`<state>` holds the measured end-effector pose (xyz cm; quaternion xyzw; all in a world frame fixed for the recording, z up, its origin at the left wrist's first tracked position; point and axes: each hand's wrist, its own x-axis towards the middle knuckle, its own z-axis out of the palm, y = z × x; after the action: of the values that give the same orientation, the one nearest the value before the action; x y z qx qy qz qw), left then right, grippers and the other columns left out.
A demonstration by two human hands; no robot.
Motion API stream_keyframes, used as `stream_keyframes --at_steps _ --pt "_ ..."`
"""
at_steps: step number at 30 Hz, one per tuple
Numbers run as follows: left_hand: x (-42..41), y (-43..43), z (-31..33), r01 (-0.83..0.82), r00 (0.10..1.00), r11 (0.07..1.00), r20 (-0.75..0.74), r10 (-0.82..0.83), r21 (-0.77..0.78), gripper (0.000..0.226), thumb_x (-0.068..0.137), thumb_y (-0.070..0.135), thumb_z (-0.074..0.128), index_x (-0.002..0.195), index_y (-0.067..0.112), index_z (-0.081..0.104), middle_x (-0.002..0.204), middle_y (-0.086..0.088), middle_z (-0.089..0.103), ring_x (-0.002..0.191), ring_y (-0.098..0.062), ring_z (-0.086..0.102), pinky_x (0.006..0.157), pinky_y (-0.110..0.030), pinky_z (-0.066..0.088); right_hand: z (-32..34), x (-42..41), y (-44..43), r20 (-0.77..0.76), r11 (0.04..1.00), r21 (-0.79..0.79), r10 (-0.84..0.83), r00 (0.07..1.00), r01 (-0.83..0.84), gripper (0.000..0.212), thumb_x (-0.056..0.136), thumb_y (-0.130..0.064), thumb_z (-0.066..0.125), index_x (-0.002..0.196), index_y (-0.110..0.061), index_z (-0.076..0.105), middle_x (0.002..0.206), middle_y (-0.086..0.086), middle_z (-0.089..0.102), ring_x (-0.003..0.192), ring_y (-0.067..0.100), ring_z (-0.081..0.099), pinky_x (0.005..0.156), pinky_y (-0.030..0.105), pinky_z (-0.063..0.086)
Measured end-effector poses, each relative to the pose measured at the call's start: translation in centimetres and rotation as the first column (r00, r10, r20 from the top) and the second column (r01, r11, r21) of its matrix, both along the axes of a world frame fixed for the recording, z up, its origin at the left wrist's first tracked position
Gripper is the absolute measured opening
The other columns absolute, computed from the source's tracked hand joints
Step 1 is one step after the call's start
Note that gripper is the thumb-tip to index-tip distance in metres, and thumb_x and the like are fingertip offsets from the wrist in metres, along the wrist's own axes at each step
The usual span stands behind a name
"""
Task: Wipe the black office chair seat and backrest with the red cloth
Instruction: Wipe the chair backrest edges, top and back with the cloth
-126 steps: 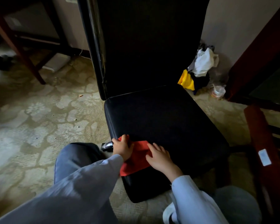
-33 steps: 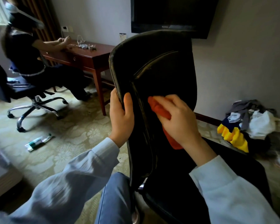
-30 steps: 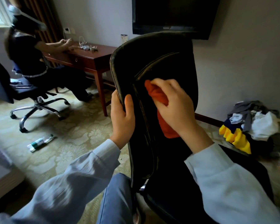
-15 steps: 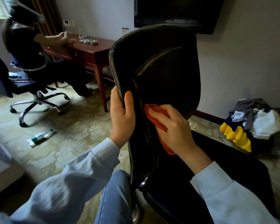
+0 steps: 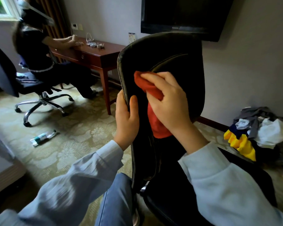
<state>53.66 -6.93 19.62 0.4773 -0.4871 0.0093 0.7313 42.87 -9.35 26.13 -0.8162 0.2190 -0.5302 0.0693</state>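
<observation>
Two hands up: left hand [image 5: 127, 119] clasping backrest [image 5: 178, 54], right hand [image 5: 170, 101] clutching red cloth [image 5: 148, 86], seemingly against it.

cloth [image 5: 155, 121] red | chair [image 5: 178, 62] black | carpet [image 5: 82, 132] beige floral

Person [image 5: 34, 51] at desk [image 5: 95, 57]; clothes pile [image 5: 258, 129] by wall.

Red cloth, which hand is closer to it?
Right. The right hand grips the red cloth against the backrest; the left hand holds the backrest's edge, just left of the cloth.
</observation>
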Motion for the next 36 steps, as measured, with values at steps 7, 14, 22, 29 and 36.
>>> stream_keyframes --at_steps 7,14,22,29,36 --pt "0.4 -0.3 -0.1 0.040 0.999 0.999 -0.017 -0.040 -0.027 0.031 0.094 0.032 0.036 0.114 0.012 0.048 0.098 0.010 0.053 0.091 -0.007 0.054 0.084 -0.021 0.043 -2.8 0.2 0.5 -0.102 0.995 -0.084 -0.064 0.993 0.055 0.037 0.087 -0.026 0.049 0.119 -0.018 0.065 0.106 0.005 0.062 0.092 0.022 0.063 0.068 0.034 0.057" --pt "0.5 -0.3 -0.2 0.020 1.000 1.000 0.013 -0.020 -0.018 0.010 0.094 0.033 0.036 0.101 0.034 0.043 0.089 0.014 0.049 0.081 -0.002 0.049 0.078 -0.021 0.041 -7.4 -2.7 1.2 -0.226 0.999 -0.024 -0.047 0.973 0.042 0.033 0.083 -0.026 0.052 0.110 -0.022 0.070 0.104 0.002 0.063 0.087 0.026 0.064 0.059 0.041 0.056" --pt "0.2 -0.1 0.0 0.051 0.998 0.999 -0.039 -0.051 0.001 0.028 0.095 0.034 0.037 0.110 0.014 0.047 0.097 0.000 0.052 0.089 -0.016 0.051 0.083 -0.040 0.044 -2.2 -2.0 0.6 -0.037 0.999 0.033 -0.020 0.999 0.022 0.044 0.085 -0.025 0.049 0.127 -0.023 0.059 0.113 -0.002 0.058 0.101 0.013 0.059 0.080 0.030 0.054" --pt "0.3 0.2 0.1 0.055 0.998 0.998 -0.033 -0.055 0.010 0.015 0.093 0.034 0.037 0.106 0.031 0.045 0.094 0.012 0.052 0.086 -0.007 0.051 0.081 -0.024 0.042 -3.7 -1.1 -0.3 -0.126 0.997 -0.005 -0.082 0.989 0.082 0.044 0.085 -0.029 0.046 0.126 -0.024 0.060 0.108 0.000 0.061 0.094 0.020 0.063 0.070 0.031 0.056" --pt "0.2 0.3 0.2 0.043 0.999 0.999 -0.001 -0.043 0.021 0.014 0.093 0.035 0.036 0.105 0.031 0.043 0.090 0.017 0.048 0.080 0.003 0.049 0.076 -0.014 0.039 -3.7 -3.3 -0.7 -0.023 0.975 0.207 -0.074 0.997 0.077 0.036 0.080 -0.014 0.058 0.113 -0.023 0.069 0.104 -0.014 0.057 0.096 0.005 0.057 0.080 0.019 0.049"
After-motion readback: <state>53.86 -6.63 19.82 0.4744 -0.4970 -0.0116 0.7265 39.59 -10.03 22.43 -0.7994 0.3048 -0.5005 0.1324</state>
